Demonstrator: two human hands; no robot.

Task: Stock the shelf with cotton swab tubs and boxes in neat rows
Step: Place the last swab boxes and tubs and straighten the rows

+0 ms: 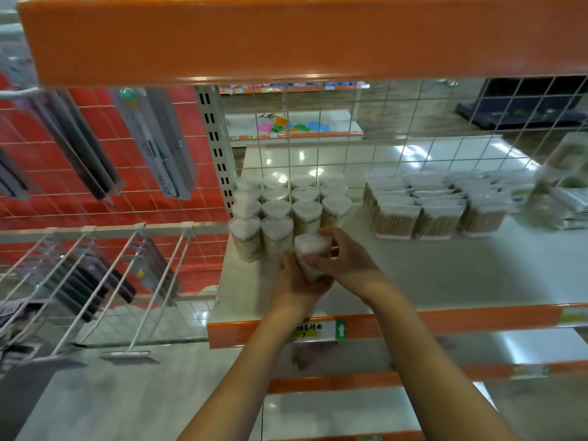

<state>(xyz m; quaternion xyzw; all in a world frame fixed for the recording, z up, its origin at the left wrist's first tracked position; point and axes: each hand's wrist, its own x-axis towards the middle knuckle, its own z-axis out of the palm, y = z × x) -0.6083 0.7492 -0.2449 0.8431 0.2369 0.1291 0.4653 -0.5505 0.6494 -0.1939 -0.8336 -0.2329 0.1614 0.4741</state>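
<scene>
Both hands, left hand [294,281] and right hand [345,259], are gripping one clear heart-shaped cotton swab tub [309,254] at the front of the white shelf [445,275], just before the standing rows of heart-shaped tubs [288,205]; rectangular clear swab boxes [429,206] are sitting to the right.

L forearm: enters from 6 o'clock, runs up toward 12, bare, wrist straight. L hand [294,283]: palm up, cupped under the tub [308,249], fingers curled round its lower part. R forearm: enters from 5 o'clock, angles up toward 11, bare, wrist slightly bent. R hand [342,256]: at 3 o'clock of the tub, fingers wrapped over its upper side, thumb on near face. Both hands touching, side by side, grip shared.
</scene>
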